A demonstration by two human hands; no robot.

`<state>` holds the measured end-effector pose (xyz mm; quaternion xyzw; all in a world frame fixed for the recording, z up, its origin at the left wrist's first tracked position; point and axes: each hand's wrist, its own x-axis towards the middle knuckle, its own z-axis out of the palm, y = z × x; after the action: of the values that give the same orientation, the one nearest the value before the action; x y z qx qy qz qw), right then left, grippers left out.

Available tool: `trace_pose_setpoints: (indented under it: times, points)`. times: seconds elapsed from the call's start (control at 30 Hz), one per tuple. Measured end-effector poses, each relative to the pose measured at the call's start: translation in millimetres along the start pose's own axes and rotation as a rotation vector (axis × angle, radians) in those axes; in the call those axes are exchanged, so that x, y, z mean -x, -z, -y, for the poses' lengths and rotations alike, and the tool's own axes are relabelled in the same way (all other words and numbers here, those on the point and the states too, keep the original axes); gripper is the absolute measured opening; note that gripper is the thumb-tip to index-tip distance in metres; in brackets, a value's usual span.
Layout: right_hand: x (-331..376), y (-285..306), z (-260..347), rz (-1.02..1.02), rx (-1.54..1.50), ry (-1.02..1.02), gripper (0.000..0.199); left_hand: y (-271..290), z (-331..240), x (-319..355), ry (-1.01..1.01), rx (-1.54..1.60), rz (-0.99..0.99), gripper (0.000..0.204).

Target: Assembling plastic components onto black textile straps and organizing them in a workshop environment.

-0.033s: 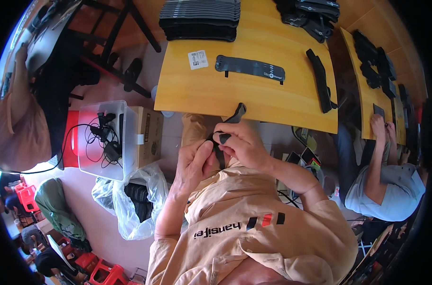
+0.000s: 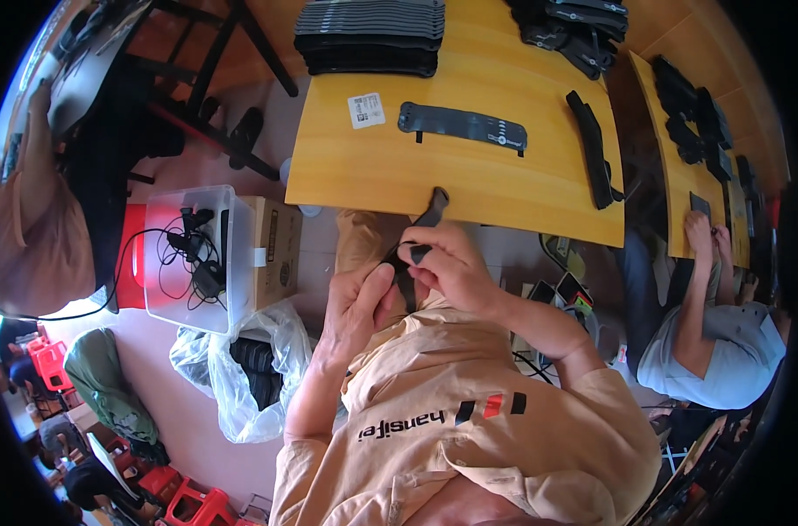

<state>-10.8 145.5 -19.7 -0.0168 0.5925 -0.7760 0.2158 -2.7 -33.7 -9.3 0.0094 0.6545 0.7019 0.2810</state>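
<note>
Just beyond my lap, both hands are closed on a black strap (image 2: 432, 213). Its free end sticks up past my fingers and overlaps the near edge of the wooden table (image 2: 346, 180). My left hand (image 2: 360, 298) pinches the strap from the left, thumb on top. My right hand (image 2: 447, 267) grips it with curled fingers, and a small black tab (image 2: 421, 253) shows between them. The part between my palms is mostly hidden. Further off on the table lie a flat dark grey strap (image 2: 460, 126) with pale printing and a white label sheet (image 2: 366, 110).
Near the table's right edge lies a curved black strap (image 2: 592, 149). A stack of straps (image 2: 368, 39) and a loose pile (image 2: 574, 35) are at the back. To my left stand a clear bin (image 2: 232, 263) of cables and a plastic bag (image 2: 285, 351). A co-worker (image 2: 714, 351) sits at right.
The strap's free end has tipped slightly to the left. My right hand has shifted a little to the right; my left hand has hardly moved.
</note>
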Motion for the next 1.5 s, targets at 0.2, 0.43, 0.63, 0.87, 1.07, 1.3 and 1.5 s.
trace_pose_setpoints:
  times: [0.2, 0.43, 0.63, 0.87, 1.07, 1.3, 1.5]
  points:
    - [15.0, 84.5, 33.0, -0.734, -0.250, 0.189, 0.018, 67.4, 6.9, 68.2, -0.002, 0.429, -0.237, 0.030]
    - [59.7, 128.0, 68.4, -0.764, -0.123, 0.265, 0.028, 149.2, 14.3, 131.3, -0.325, 0.837, -0.428, 0.037]
    - [61.0, 108.0, 70.2, -0.300, 0.376, 0.148, 0.014, 86.6, 27.6, 26.3, -0.212, 0.736, -0.361, 0.030]
    - [62.2, 100.0, 64.5, -0.224, 1.053, 0.279, 0.017, 17.4, 46.2, -69.2, -0.130, 0.671, -0.219, 0.033]
    - [68.7, 116.1, 58.5, -0.331, 0.779, 0.212, 0.033, 9.1, 62.1, -97.2, 0.055, 0.441, -0.334, 0.043]
    - [76.7, 137.0, 44.9, -0.358, 0.466, 0.236, 0.030, 18.9, 58.8, -92.4, 0.239, 0.340, -0.226, 0.052]
    - [80.2, 152.4, 41.7, -0.261, 0.600, 0.200, 0.035, 18.1, 39.0, -58.5, 0.294, -0.112, -0.477, 0.049]
